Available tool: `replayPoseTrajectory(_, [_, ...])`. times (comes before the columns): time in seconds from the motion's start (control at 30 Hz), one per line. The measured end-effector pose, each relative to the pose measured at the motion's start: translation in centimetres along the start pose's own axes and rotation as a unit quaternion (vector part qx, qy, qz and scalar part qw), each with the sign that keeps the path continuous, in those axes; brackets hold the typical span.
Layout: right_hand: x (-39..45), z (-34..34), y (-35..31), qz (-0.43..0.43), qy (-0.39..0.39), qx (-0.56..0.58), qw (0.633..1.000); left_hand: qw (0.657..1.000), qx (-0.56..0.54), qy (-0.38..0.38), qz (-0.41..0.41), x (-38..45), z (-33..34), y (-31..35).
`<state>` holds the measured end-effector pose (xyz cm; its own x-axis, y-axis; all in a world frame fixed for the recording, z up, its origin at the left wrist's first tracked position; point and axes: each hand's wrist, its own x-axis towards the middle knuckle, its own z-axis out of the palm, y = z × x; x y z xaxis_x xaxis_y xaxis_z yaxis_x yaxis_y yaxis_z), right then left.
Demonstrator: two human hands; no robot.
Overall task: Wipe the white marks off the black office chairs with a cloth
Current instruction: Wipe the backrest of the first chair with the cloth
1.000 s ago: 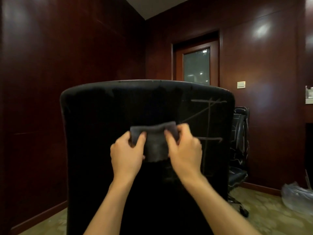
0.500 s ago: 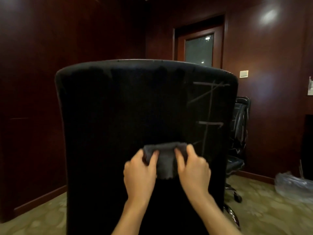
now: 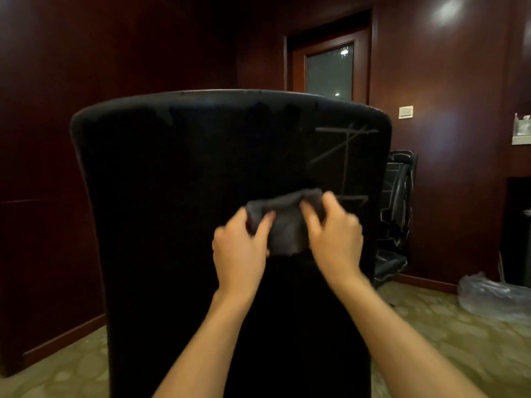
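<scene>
Dim room, ceiling-light glare on the wall panel (image 3: pixel 445 10), motion-blurred hands, wide-angle edges.

Both arms outstretched — left grip (image 3: pixel 240 248), right grip (image 3: pixel 334 239) pinching.

Walls: dark red-brown wood panels (image 3: pixel 115 81)
Door: wooden frame with a glass pane (image 3: pixel 329 70), behind the chair back
Switch plate: white (image 3: pixel 405 112), right of the door
Floor: green patterned carpet (image 3: pixel 448 340)
Plastic bag: clear, crumpled (image 3: pixel 494 297), on the carpet at right

1. Both hands, the left hand (image 3: pixel 240 251) and the right hand (image 3: pixel 334 239), have carried the cloth (image 3: pixel 284 222) back up the chair back (image 3: pixel 172 196).
2. The cloth's right end now reaches the lower white mark (image 3: pixel 352 198).
</scene>
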<state>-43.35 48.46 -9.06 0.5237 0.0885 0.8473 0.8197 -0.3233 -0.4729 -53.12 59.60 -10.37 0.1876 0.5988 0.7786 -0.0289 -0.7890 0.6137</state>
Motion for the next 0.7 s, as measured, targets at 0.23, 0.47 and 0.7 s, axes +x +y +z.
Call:
replayPoseTrajectory(0.23, [-9.5, 2.1, 5.8, 0.047, -0.107, 0.025, 0.993, 0.994, 0.034, -0.070, -0.076, -8.3, 1.0, -5.1])
replayPoseTrajectory(0.47, [1.9, -0.7, 2.5, -0.029, 0.052, 0.135, 0.989, 0.999, -0.040, 0.027, 0.014, 1.1, 1.3, 3.9])
replayPoseTrajectory(0.7, [-8.0, 2.5, 8.2, -0.025, -0.042, 0.084, 0.995, 0.985, 0.168, -0.045, -0.011, -8.9, 2.4, -3.1])
